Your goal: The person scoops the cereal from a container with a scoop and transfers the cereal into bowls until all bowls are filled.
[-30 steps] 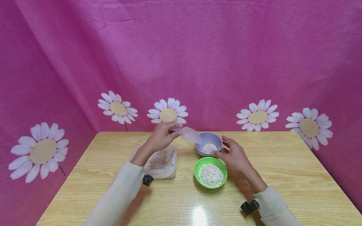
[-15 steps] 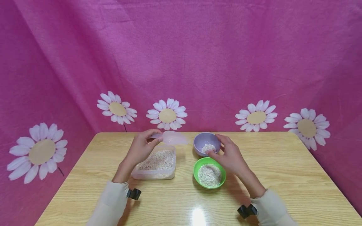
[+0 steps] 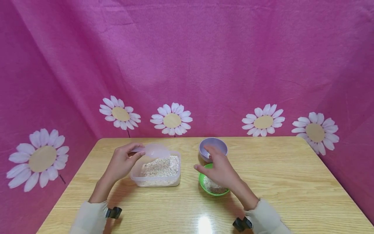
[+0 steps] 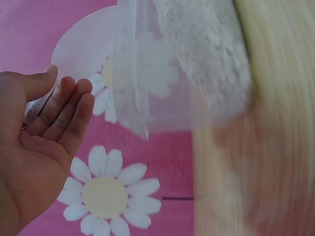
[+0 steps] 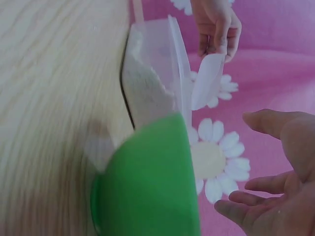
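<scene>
Your left hand [image 3: 122, 161] is pinching the handle [image 3: 137, 149] of a see-through scoop [image 3: 157, 151]. Your thumb is on one side and your fingers are on the other. The scoop is long from left to right. Its handle end is at your hand, and its wide end points to your right, almost in line with the back edge of the table [image 3: 277, 169]. So the wide part sticks out past your fingertips, on the right side of your grip.

The scoop is up in the air over the back part of a clear box [image 3: 157, 182]. The box has pale flakes [image 3: 159, 169] in it and sits on the table. In the right wrist view, the scoop's tip is near the top edge of the box. I can't tell if they touch.

Your right hand [image 3: 222, 167] has its thumb and fingers spread apart. The thumb points left, and the fingers point to the back and a bit left. From above, this hand covers part of a green bowl [image 3: 202, 184] with flakes in it, and part of a purple bowl [image 3: 217, 144] just behind that. The right wrist view shows your fingers apart from the green bowl. The scoop is well away from this hand.
</scene>
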`<act>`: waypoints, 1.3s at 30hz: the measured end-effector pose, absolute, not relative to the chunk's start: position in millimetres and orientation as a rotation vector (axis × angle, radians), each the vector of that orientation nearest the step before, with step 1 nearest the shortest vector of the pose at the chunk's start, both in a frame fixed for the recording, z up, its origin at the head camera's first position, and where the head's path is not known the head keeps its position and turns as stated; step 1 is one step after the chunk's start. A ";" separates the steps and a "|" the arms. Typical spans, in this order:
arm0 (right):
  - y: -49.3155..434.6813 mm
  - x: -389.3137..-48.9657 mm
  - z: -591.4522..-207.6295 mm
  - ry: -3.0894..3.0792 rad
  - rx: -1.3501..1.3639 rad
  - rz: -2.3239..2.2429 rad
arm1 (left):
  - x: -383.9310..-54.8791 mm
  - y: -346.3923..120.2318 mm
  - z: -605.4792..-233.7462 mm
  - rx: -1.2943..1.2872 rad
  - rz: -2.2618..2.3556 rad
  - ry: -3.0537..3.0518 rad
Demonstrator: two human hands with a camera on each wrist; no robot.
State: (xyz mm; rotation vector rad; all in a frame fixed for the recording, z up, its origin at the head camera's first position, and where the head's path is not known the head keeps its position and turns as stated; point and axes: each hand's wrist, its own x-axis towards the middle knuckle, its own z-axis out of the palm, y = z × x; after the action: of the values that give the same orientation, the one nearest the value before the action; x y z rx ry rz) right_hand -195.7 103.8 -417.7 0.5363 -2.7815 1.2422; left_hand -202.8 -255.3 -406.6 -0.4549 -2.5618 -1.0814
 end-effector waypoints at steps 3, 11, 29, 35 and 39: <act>91.0 -192.6 -419.1 -2.780 0.569 1.257 | -200.3 -264.9 -408.1 -0.464 -1.023 -2.570; 61.2 -184.6 -424.3 -2.747 0.597 1.383 | -200.5 -287.1 -409.3 -0.539 -0.942 -2.597; 27.4 -178.1 -440.6 -2.780 0.626 1.394 | -207.0 -301.6 -395.4 -0.665 -0.831 -2.710; 23.3 -177.9 -445.2 -2.803 0.615 1.396 | -206.9 -297.1 -398.9 -0.700 -0.838 -2.723; 21.9 -178.0 -448.7 -2.816 0.635 1.387 | -205.8 -291.6 -402.4 -0.709 -0.847 -2.759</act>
State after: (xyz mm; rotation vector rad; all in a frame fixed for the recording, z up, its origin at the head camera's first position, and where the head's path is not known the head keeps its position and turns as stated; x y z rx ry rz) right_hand -178.0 21.9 -448.7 0.6351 -2.8159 1.3872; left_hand -205.8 -291.6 -402.4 -0.7093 -2.7587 -0.8469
